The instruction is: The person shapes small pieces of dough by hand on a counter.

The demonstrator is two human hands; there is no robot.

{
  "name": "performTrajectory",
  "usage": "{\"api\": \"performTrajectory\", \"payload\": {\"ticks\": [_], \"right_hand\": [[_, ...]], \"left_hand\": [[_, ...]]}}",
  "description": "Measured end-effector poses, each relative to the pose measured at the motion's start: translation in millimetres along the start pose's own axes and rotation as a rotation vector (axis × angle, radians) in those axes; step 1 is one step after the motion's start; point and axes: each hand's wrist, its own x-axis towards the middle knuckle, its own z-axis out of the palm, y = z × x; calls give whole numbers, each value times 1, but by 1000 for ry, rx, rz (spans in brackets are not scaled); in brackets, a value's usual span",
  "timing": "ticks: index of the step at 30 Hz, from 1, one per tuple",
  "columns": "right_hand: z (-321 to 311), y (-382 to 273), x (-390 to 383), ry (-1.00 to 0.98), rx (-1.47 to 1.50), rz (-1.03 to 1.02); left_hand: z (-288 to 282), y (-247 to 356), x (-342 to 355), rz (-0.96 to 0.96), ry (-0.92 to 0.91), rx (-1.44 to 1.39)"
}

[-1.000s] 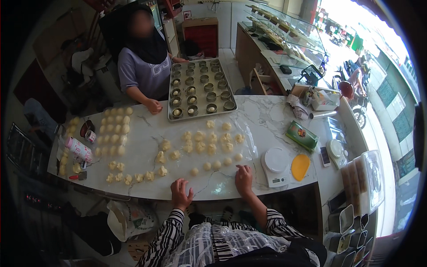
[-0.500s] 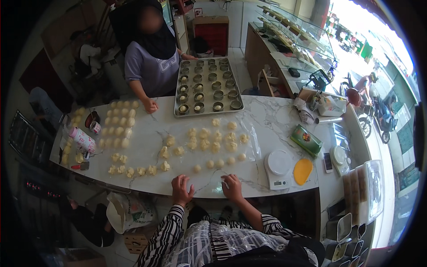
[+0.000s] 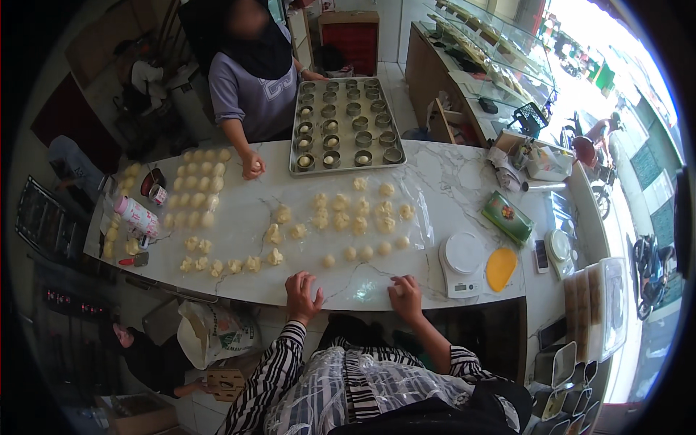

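By counter edge (image 3: 355, 307), hands (image 3: 304, 297) apart, dough (image 3: 367, 252) beyond

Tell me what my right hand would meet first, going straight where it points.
Likely a smooth dough ball near the front row's right end, though how high your right hand sits is unclear.

Clock positions are taken from the centre of the tabletop (image 3: 449, 185). At 12 to 1 o'clock, a tray (image 3: 348, 148) reaches past the far edge; rings (image 3: 392, 158) stand in it, those toward its 8 o'clock side containing dough balls. A block of dough rounds (image 3: 192, 199) lies at 10 o'clock, a bottle (image 3: 136, 216) at 9, a line of dough pieces (image 3: 253, 263) at 8. The left hand (image 3: 303, 296) is at 6 o'clock, the right hand (image 3: 406, 297) at 4, both by the near edge. At 3 o'clock sits a scale (image 3: 462, 261); a packet (image 3: 507, 217) lies at its 1 to 2 o'clock.
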Motion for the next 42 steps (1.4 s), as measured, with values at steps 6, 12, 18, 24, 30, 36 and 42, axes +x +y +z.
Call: {"api": "performTrajectory", "payload": {"ticks": [6,12,18,24,30,36,42], "right_hand": [[29,-18,36,182,-38,160],[0,-9,12,144,-85,193],[29,-22,16,174,-30,196],[-8,-4,18,191,-103,219],[19,-20,13,50,36,72],[-6,-4,33,236,-30,281],[13,-13,-2,-76,151,-30]], "left_hand": [[2,6,0,8,-38,17],[-1,-1,-7,-19,-7,6],[-1,2,-1,-47,-27,-19],[-3,-2,-6,-34,-23,-5],[1,0,-2,-25,-15,30],[-3,7,1,-44,-28,-1],[1,-2,-1,-31,-24,7]]}}
